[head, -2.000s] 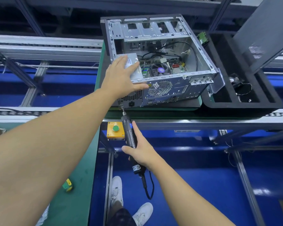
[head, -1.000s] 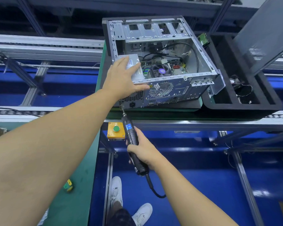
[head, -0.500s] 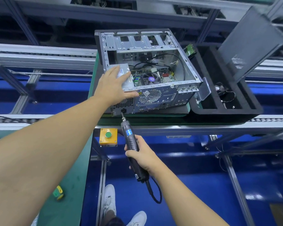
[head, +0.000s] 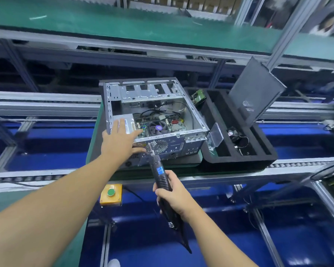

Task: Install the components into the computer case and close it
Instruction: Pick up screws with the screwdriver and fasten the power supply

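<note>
Left hand [head: 120, 143], fingers spread, braces the power supply [head: 128, 123] in the open computer case [head: 189, 146] on the green bench [head: 94, 145] as the right hand [head: 175, 195] grips an electric screwdriver [head: 160, 173], best held square to the rear panel.

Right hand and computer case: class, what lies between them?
The black electric screwdriver: the right hand grips its body, its tip reaching the computer case beside its fan grille, shown in the head view.
</note>
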